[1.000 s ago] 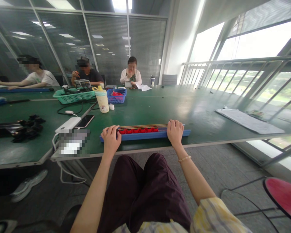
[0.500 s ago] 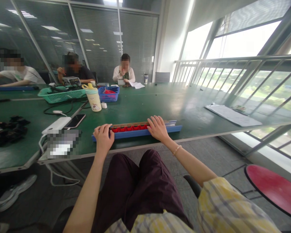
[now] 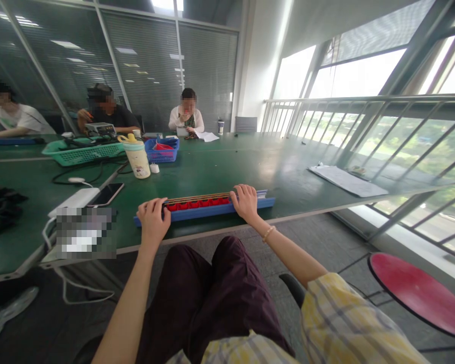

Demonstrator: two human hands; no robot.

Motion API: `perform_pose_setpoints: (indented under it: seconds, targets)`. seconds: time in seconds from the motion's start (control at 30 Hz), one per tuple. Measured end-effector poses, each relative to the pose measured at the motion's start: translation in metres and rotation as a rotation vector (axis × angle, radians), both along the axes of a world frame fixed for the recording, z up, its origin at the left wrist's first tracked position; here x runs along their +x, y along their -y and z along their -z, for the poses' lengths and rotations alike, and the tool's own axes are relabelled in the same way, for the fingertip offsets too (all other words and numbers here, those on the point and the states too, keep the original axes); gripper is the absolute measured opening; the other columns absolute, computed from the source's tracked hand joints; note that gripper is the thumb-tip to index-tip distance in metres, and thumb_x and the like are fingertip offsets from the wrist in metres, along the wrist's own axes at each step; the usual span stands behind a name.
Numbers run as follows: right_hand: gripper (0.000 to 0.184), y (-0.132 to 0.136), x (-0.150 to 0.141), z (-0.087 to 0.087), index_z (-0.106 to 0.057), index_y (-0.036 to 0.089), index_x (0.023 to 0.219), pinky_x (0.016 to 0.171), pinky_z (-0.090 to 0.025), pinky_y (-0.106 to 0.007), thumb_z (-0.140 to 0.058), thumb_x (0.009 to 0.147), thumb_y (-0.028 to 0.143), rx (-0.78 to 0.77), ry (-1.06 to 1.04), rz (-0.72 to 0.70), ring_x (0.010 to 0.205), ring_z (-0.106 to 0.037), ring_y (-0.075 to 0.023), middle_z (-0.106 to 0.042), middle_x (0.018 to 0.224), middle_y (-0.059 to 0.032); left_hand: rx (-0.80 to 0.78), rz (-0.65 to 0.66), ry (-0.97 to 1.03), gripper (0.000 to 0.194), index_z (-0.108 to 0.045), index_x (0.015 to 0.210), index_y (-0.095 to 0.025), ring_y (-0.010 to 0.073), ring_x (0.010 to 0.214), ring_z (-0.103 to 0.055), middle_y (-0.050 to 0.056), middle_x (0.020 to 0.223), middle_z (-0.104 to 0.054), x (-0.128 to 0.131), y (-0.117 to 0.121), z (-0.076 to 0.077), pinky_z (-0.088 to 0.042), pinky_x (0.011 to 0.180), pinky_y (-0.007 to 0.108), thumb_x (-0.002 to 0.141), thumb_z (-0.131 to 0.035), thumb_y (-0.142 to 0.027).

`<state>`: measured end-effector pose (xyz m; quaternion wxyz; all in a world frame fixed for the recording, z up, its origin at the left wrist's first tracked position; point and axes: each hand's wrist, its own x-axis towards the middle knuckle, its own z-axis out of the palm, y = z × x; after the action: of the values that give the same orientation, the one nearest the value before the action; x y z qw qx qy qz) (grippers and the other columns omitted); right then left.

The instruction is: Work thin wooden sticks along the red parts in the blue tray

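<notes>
A long blue tray lies near the table's front edge, holding a row of red pieces with thin brownish strips running along their far side. My left hand is closed over the tray's left end, thumb on the near side and fingers reaching over the top. Toward the right end, my right hand has its fingers bent over the tray, close together. What lies under either palm is hidden.
Left of the tray are a phone, a white power strip with cables and a cream bottle. Behind stand a green basket and a blue basket. A clipboard lies right. Several people sit across.
The camera has turned slightly right, so the scene sits further left. My right hand's fingers have drawn closer together and bent over the tray. My left hand stays at its end.
</notes>
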<state>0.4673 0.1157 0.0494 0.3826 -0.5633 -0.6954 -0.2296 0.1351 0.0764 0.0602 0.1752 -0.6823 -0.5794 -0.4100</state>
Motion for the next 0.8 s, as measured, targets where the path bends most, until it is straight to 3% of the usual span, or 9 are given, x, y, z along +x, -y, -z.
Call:
perform_pose_setpoints:
  seconds: [0.17,0.3,0.37,0.53,0.67,0.8]
  targets:
    - [0.046,-0.007,0.010,-0.004,-0.070,0.018,0.090,0.095,-0.034,-0.039,-0.031,0.105,0.038,-0.050,-0.038,0.102,0.096,-0.056,-0.0233,-0.069,0.096,-0.0118,-0.001,0.007,0.002,0.037,-0.066,0.121,-0.019,0.0321,0.114,-0.043,0.013,0.119,-0.063,-0.001,0.000,-0.002,-0.036,0.097,0.047,0.090,-0.048,-0.027]
    - [0.049,-0.017,0.026,-0.025,-0.070,0.019,0.078,0.087,-0.037,-0.036,-0.036,0.103,0.046,-0.175,0.054,0.054,0.090,-0.056,-0.0236,-0.067,0.083,-0.0109,0.006,0.015,0.005,0.037,-0.066,0.121,-0.020,0.0325,0.114,-0.043,0.013,0.119,-0.063,-0.002,-0.003,0.000,-0.036,0.097,0.049,0.089,-0.048,-0.027]
    - [0.050,-0.021,0.033,-0.040,-0.070,0.019,0.079,0.082,-0.038,-0.034,-0.036,0.102,0.048,-0.217,0.100,0.005,0.090,-0.056,-0.0235,-0.067,0.087,-0.0121,0.006,0.017,0.014,0.038,-0.065,0.121,-0.020,0.0326,0.115,-0.043,0.013,0.119,-0.063,-0.002,-0.004,0.001,-0.035,0.098,0.049,0.088,-0.048,-0.027]
    - [0.043,-0.029,0.039,-0.069,-0.069,0.018,0.080,0.068,-0.033,-0.026,-0.044,0.101,0.045,-0.479,0.239,-0.277,0.074,-0.054,-0.0156,-0.066,0.080,-0.0064,0.003,0.016,0.019,0.038,-0.065,0.121,-0.020,0.0327,0.115,-0.043,0.013,0.119,-0.063,-0.001,-0.005,0.002,-0.034,0.099,0.048,0.089,-0.048,-0.027]
    - [0.038,-0.034,0.036,-0.073,-0.067,0.017,0.078,0.064,-0.029,-0.024,-0.046,0.100,0.040,-0.634,0.240,-0.416,0.065,-0.050,-0.0122,-0.064,0.072,-0.0023,0.011,0.018,0.012,0.037,-0.065,0.121,-0.020,0.0322,0.114,-0.043,0.013,0.119,-0.063,-0.002,-0.004,0.002,-0.034,0.099,0.048,0.091,-0.046,-0.028]
    - [0.035,-0.037,0.036,-0.073,-0.067,0.016,0.078,0.062,-0.029,-0.023,-0.048,0.099,0.037,-0.683,0.192,-0.459,0.063,-0.049,-0.0112,-0.062,0.069,-0.0012,0.011,0.008,0.010,0.036,-0.065,0.120,-0.019,0.0322,0.114,-0.044,0.012,0.119,-0.063,-0.003,-0.003,0.000,-0.034,0.098,0.047,0.091,-0.046,-0.028]
